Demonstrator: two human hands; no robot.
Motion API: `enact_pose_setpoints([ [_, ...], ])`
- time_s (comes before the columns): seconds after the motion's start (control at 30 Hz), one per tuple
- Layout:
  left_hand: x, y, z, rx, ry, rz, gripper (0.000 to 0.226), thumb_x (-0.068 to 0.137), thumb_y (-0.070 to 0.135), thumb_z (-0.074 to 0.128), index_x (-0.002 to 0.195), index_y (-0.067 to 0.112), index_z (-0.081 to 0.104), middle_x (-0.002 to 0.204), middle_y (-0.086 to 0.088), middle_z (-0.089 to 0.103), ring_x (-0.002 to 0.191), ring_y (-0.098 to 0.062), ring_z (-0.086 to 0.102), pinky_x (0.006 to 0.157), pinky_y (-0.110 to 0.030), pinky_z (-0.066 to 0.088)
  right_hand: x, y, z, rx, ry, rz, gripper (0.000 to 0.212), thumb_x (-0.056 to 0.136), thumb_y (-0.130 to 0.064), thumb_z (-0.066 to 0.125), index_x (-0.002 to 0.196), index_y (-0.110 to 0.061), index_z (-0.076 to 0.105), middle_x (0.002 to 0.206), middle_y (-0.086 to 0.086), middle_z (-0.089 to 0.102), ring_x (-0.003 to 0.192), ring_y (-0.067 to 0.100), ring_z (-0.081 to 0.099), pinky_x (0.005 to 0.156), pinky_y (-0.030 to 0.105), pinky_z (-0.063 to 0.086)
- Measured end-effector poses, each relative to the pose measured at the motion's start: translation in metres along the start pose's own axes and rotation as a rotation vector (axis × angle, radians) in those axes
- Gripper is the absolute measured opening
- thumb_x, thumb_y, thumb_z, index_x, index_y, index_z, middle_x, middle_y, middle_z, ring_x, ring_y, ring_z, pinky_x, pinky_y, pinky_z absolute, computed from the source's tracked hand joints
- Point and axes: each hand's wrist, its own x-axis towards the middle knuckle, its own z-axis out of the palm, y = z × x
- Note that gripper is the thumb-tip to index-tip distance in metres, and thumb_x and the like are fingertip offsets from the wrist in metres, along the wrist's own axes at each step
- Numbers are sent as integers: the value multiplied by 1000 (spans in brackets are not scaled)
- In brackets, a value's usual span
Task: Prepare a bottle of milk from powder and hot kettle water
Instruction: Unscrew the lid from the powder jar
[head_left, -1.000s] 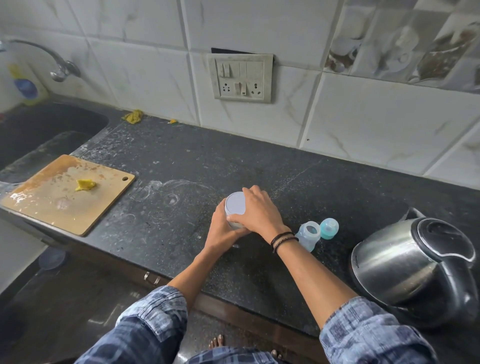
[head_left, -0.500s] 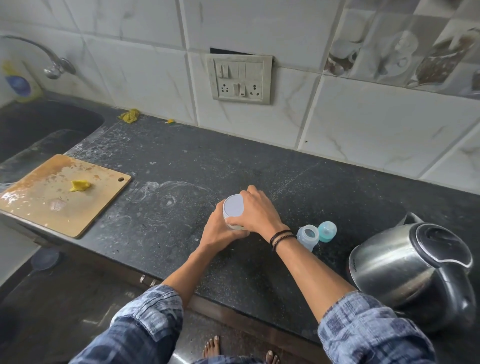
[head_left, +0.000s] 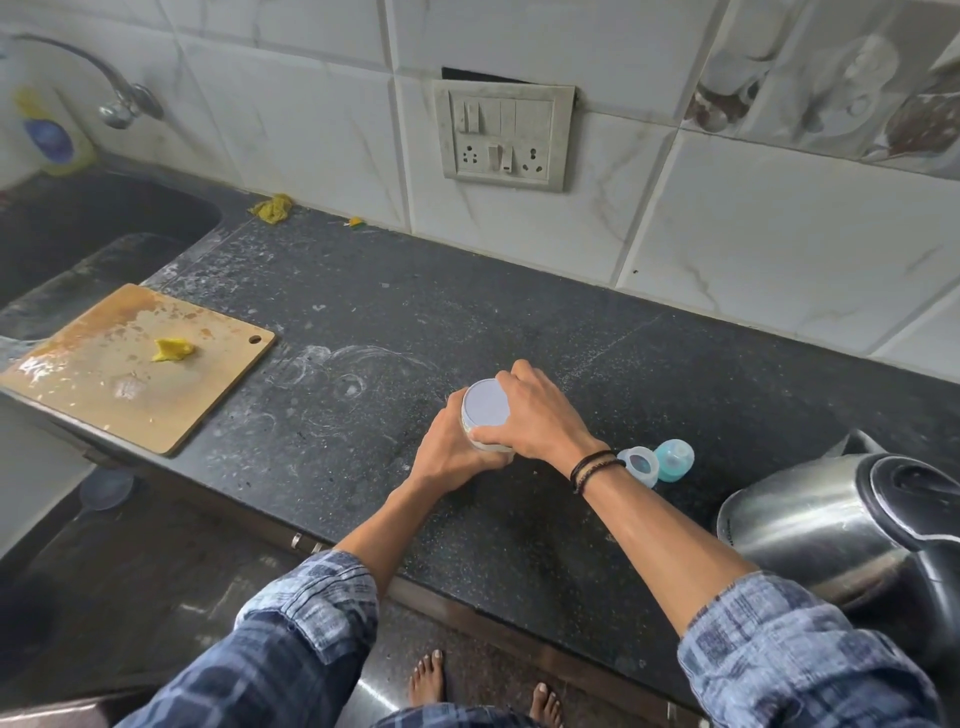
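Opening the powder tin (head_left: 485, 442): it stands on the counter (head_left: 519, 322), left hand (head_left: 451, 454) wrapped round its body, right hand (head_left: 537, 421) clamped over the lid (head_left: 487, 405). Next, I judge, the lid must twist or pry off against that brace. The bottle (head_left: 641, 464) sits just beside the right wrist, kettle (head_left: 831, 525) further right

change — slight | right hand (head_left: 540, 421) fingers (head_left: 519, 375) re-settled a touch on tin (head_left: 487, 405) lid | view drifted

Domestic kitchen, dark speckled stone counter (head_left: 363, 291) running along a white tiled wall (head_left: 753, 234), sink (head_left: 130, 218) and tap (head_left: 122, 104) sitting at the left end, wooden chopping board (head_left: 182, 405) lying beside the sink, switch-and-socket plate (head_left: 504, 135) showing on the tiles, steel electric kettle (head_left: 810, 525) standing at the right.
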Motion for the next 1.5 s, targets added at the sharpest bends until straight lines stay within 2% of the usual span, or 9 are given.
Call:
enact_pose_setpoints([
  [0.3, 0, 2, -1, -2, -18, -32, 92, 52, 51, 88, 125, 61, 34, 122, 27, 53, 111, 8, 56, 77, -17, 48, 5, 8, 2, 12, 0, -50, 65, 77, -58, 82, 112, -9, 57, 102, -3, 37, 95, 19, 43, 76, 31, 37],
  [0.5, 1, 0, -1, -14, -20, -37, 98, 52, 50, 88, 137, 40, 41, 121, 25, 53, 110, 3, 57, 79, -23, 53, 8, 12, -2, 11, -39, -88, 65, 77, -58, 82, 112, -9, 58, 103, -1, 40, 92, 18, 43, 74, 32, 38],
  [0.6, 2, -2, 0, -14, -16, -23, 100, 53, 47, 89, 140, 33, 43, 122, 20, 54, 111, -5, 60, 85, -33, 58, 11, 13, -4, -3, -57, -113, 67, 76, -59, 82, 114, -9, 58, 105, 0, 44, 91, 19, 46, 73, 32, 38],
  [0.83, 3, -2, 0, -27, -7, -27, 102, 51, 49, 90, 139, 32, 43, 121, 25, 54, 112, -1, 59, 88, -38, 59, 19, 22, -8, -29, -111, -200, 66, 74, -59, 84, 112, -12, 58, 103, 0, 45, 87, 19, 48, 70, 31, 35],
  [1.0, 6, -1, 1, -12, -15, -26, 96, 51, 44, 94, 134, 27, 48, 120, 9, 61, 108, -15, 64, 85, -48, 59, 26, 25, -20, -19, -213, -299, 62, 74, -50, 88, 114, -13, 59, 104, -1, 44, 87, 17, 45, 70, 29, 32],
  [1.13, 5, -1, 1, 5, -11, -44, 100, 50, 46, 92, 136, 27, 45, 123, 10, 60, 111, -15, 63, 88, -46, 59, 34, 21, -35, -99, -329, -362, 63, 76, -47, 88, 120, -12, 59, 107, 0, 46, 92, 19, 49, 72, 31, 35],
  [1.33, 3, -1, -1, 39, -30, -47, 102, 52, 47, 88, 141, 28, 43, 126, 12, 56, 114, -12, 59, 91, -46, 57, 26, -6, -26, -315, -262, -155, 91, 71, -70, 80, 137, -13, 53, 125, 9, 53, 114, 32, 59, 79, 38, 44],
  [1.4, 4, -1, -1, 30, -43, -30, 96, 53, 43, 88, 138, 25, 47, 125, 10, 59, 113, -16, 61, 89, -49, 57, 23, -13, -17, -321, -214, -86, 86, 76, -66, 79, 136, -9, 53, 128, 14, 56, 117, 36, 61, 83, 39, 45],
  [1.5, 2, 1, -1, 26, -19, -40, 92, 53, 44, 90, 132, 33, 46, 119, 24, 57, 108, -6, 61, 87, -46, 58, 22, -14, -16, -297, -201, -105, 73, 82, -53, 78, 133, -7, 54, 128, 16, 56, 114, 37, 61, 82, 36, 43],
])
